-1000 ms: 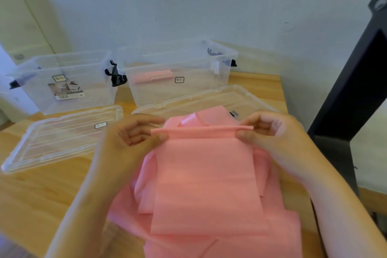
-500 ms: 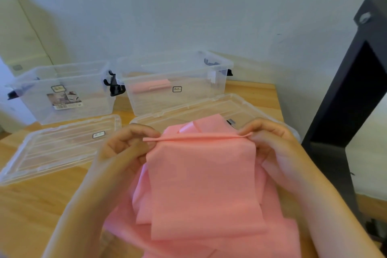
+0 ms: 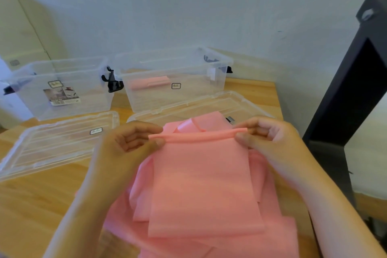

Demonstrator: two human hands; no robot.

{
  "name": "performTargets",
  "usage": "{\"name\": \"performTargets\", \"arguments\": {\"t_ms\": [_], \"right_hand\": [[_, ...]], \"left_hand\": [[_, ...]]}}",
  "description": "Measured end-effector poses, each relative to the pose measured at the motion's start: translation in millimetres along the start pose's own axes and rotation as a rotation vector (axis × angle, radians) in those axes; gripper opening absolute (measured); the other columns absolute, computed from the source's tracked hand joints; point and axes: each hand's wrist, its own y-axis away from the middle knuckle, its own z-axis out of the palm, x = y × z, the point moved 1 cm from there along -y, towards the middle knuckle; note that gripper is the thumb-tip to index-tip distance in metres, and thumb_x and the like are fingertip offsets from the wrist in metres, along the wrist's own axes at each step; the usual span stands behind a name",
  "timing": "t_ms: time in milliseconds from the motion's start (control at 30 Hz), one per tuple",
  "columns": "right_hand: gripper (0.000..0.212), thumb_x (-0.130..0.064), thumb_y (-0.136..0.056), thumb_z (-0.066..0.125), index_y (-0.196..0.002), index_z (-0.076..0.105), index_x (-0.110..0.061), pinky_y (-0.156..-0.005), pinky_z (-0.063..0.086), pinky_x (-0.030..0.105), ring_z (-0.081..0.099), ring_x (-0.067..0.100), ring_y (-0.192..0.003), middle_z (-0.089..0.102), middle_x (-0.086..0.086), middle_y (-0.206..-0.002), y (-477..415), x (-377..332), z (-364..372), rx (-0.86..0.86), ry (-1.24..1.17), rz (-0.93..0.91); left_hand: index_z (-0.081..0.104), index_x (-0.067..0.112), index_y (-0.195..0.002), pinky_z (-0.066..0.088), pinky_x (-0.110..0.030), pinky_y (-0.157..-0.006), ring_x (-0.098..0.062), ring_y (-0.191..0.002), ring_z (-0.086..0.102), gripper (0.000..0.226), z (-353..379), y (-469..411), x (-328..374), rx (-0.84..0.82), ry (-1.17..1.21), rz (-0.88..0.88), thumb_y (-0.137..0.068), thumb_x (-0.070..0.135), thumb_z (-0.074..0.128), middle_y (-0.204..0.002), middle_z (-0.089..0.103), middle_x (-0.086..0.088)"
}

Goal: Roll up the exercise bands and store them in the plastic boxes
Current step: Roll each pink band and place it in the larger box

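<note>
A pink exercise band (image 3: 201,182) hangs flat in front of me, its top edge turned into a thin roll. My left hand (image 3: 127,144) pinches the roll's left end and my right hand (image 3: 270,140) pinches its right end. More pink bands (image 3: 278,234) lie heaped on the table beneath it. Two clear plastic boxes stand open at the back: the left box (image 3: 62,90) holds no band, while the right box (image 3: 173,81) holds one rolled pink band (image 3: 150,81).
Two clear lids lie on the wooden table (image 3: 31,201): one lid (image 3: 52,144) at the left, the other lid (image 3: 209,104) behind the heap. A black stand (image 3: 345,111) rises at the right. A wall is close behind the boxes.
Both hands have turned the top edge over between their fingers, so the roll is slightly thicker. The view has tilted a little, and the boxes sit lower in the frame.
</note>
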Motion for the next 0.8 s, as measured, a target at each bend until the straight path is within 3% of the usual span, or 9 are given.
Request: {"name": "performTargets", "arguments": {"t_ms": [133,267,367,433,533,600,700,800], "right_hand": [[0.007,-0.005,-0.084,0.065,-0.087,0.069,-0.009,-0.059,0.049,0.014,0.062,0.009,-0.063,0.068,0.002,-0.067,0.9,-1.1,-0.9,0.01,-0.056,0.009],[0.009,-0.011,-0.077,0.066,-0.083,0.072,-0.013,-0.059,0.051,0.017,0.061,0.012,-0.064,0.065,0.006,-0.07,1.9,-3.2,-3.6,0.006,-0.226,0.048],[0.012,-0.012,-0.073,0.064,-0.079,0.074,-0.016,-0.056,0.05,0.018,0.062,0.01,-0.063,0.066,0.005,-0.071,0.8,-2.6,-4.2,-0.015,-0.356,0.082],[0.015,-0.009,-0.073,0.061,-0.076,0.074,-0.016,-0.055,0.05,0.017,0.063,0.01,-0.061,0.067,0.002,-0.069,0.1,-2.1,-4.2,-0.032,-0.397,0.096],[0.031,0.0,-0.083,0.052,-0.07,0.075,-0.016,-0.055,0.05,0.017,0.062,0.01,-0.059,0.066,0.001,-0.067,-0.8,-0.7,-4.6,-0.035,-0.422,0.104],[0.041,0.003,-0.089,0.043,-0.067,0.074,-0.013,-0.056,0.051,0.019,0.062,0.013,-0.061,0.066,0.004,-0.067,-1.8,1.0,-5.8,-0.023,-0.431,0.108],[0.028,-0.018,-0.087,0.053,-0.07,0.074,-0.011,-0.06,0.053,0.02,0.064,0.016,-0.066,0.068,0.008,-0.073,-2.7,3.0,-5.0,-0.017,-0.404,0.115],[0.014,-0.025,-0.073,0.067,-0.075,0.072,-0.013,-0.062,0.051,0.016,0.064,0.01,-0.068,0.069,0.003,-0.074,-0.1,2.6,-2.9,-0.008,-0.235,0.099]], "left_hand": [[0.068,0.009,-0.081,0.047,-0.01,-0.062,-0.004,-0.064,0.062,0.011,3.9,2.3,0.4,-0.006,0.014,0.032,-0.079,-0.002,0.068,-0.068,0.069,0.003],[0.074,0.024,-0.078,0.047,-0.016,-0.06,-0.009,-0.058,0.055,0.008,3.4,3.9,3.1,-0.028,0.149,-0.005,-0.07,0.025,0.074,-0.058,0.061,0.001],[0.077,0.025,-0.086,0.039,-0.029,-0.068,-0.015,-0.063,0.046,0.045,-2.0,3.5,-0.3,-0.054,0.222,0.012,-0.053,0.054,0.088,-0.058,0.051,0.004],[0.079,0.024,-0.088,0.035,-0.037,-0.072,-0.02,-0.068,0.045,0.055,-5.2,3.1,-2.1,-0.058,0.246,0.012,-0.045,0.057,0.09,-0.059,0.053,0.003],[0.08,0.022,-0.084,0.047,-0.028,-0.076,-0.016,-0.071,0.058,0.043,-5.6,3.3,-2.8,-0.079,0.231,-0.006,-0.046,0.04,0.089,-0.067,0.064,0.001],[0.08,0.019,-0.075,0.052,-0.018,-0.07,-0.012,-0.07,0.064,0.021,-4.3,3.2,-2.2,-0.094,0.246,-0.037,-0.056,0.018,0.07,-0.073,0.071,-0.002],[0.08,0.016,-0.071,0.053,-0.016,-0.068,-0.011,-0.07,0.065,0.033,-4.0,3.8,2.4,-0.101,0.254,-0.027,-0.075,0.002,0.05,-0.078,0.073,-0.006],[0.08,0.02,-0.073,0.052,-0.013,-0.072,-0.007,-0.078,0.068,0.022,0.4,5.5,6.9,-0.046,0.096,0.031,-0.08,0.002,0.068,-0.082,0.076,-0.001]]}}
